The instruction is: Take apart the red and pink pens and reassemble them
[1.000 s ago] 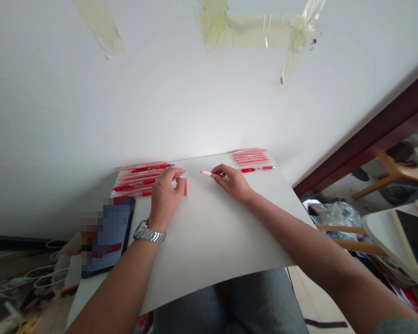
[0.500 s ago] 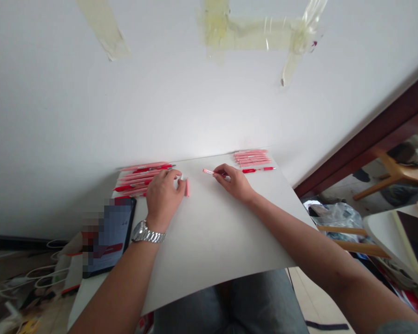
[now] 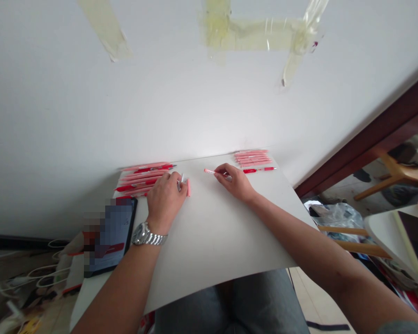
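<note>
My left hand [image 3: 166, 197], a metal watch on its wrist, has thumb and index finger pinched around a slim white piece [image 3: 182, 177]; its kind is hard to make out. Just beyond the thumb is a short pink pen part [image 3: 188, 188]; whether the thumb touches it I cannot tell. In my right hand [image 3: 234, 183] a pink-and-white pen piece [image 3: 209, 171] is pinched, its pink end pointing left and the rest partly hidden by the fingers. Beside my left hand lies a group of pink and red pens [image 3: 139, 176], partly covered by it.
Several pink pens [image 3: 252, 158] lie in a row at the table's back right, with a red pen [image 3: 259, 170] in front of them. A tablet [image 3: 113, 241] rests at the left edge of the white table [image 3: 216, 241]. The wall [image 3: 181, 93] rises right behind.
The fingers of my left hand have shifted slightly around the white piece, and the thumb sits closer to the pink part. My right hand keeps its grip almost unmoved.
</note>
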